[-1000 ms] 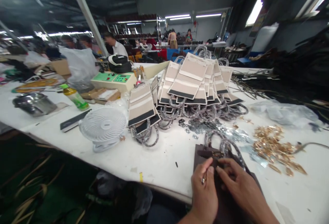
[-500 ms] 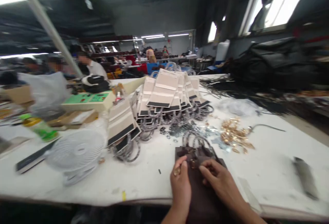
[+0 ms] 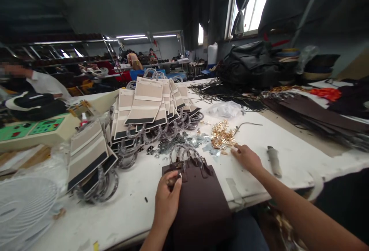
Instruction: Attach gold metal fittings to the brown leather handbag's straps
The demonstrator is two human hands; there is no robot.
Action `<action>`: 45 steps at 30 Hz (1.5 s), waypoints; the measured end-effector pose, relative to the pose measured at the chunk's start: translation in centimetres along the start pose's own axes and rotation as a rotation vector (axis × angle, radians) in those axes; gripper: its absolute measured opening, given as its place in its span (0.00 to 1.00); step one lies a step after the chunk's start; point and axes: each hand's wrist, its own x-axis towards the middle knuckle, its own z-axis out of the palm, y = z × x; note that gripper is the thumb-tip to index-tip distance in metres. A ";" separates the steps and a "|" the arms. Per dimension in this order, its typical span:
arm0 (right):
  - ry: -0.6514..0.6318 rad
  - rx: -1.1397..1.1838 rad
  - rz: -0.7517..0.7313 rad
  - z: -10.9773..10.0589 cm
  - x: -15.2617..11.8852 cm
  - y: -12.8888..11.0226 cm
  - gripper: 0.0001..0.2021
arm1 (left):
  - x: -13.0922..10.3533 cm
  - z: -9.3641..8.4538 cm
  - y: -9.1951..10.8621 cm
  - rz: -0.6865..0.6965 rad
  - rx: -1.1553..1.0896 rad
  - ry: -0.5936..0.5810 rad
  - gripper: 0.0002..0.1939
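A dark brown bag panel [image 3: 201, 193] with clear-wrapped loop handles [image 3: 187, 153] lies over the table's front edge. At its upper left, my left hand [image 3: 167, 201] is closed, pinching a small shiny metal fitting [image 3: 180, 175] against the brown panel. My right hand [image 3: 248, 159] reaches to the right rim of a heap of gold metal fittings [image 3: 221, 133]. Its fingers are curled together, and whatever they hold is hidden. Flat silver and dark metal plates [image 3: 173, 143] lie scattered left of the gold heap.
Stacked beige panels with wrapped handles [image 3: 147, 101] stand behind and left. A white fan [image 3: 25, 208] lies at far left, near a green-faced machine [image 3: 37, 126]. A grey cylindrical object [image 3: 273, 161] lies at right. Dark strips and brown panels [image 3: 317, 116] cover the back right.
My right hand has left the brown panel and moved right and forward to the gold fittings. My left hand stays at the panel. The view has swung to the right.
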 end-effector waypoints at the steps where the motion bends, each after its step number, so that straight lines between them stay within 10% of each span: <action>1: -0.004 -0.017 0.010 0.3 0.2 -0.1 0.19 | 0.0 -0.1 0.3 0.094 0.077 0.014 0.20; 6: 0.025 0.000 0.017 1.0 -0.3 0.0 0.15 | -0.5 -0.1 3.5 0.494 0.336 0.078 0.23; 12: 0.042 0.192 -0.024 -0.3 -2.7 -0.4 0.14 | 1.3 3.1 7.2 0.760 0.474 -0.378 0.18; 18: -0.203 0.556 -0.050 0.4 -7.6 -3.3 0.17 | 5.7 6.2 6.8 0.778 0.710 -0.682 0.14; 26: -0.335 0.104 -0.396 0.3 -7.9 -2.9 0.11 | 8.6 7.3 7.4 0.852 0.764 -0.793 0.04; 33: -0.214 0.411 -0.255 -0.4 -9.6 -6.2 0.17 | 10.4 7.8 7.8 0.846 0.686 -0.915 0.02; 45: -0.074 0.566 -0.176 4.6 -12.8 -8.7 0.15 | 9.6 9.9 11.1 0.717 0.623 -1.021 0.13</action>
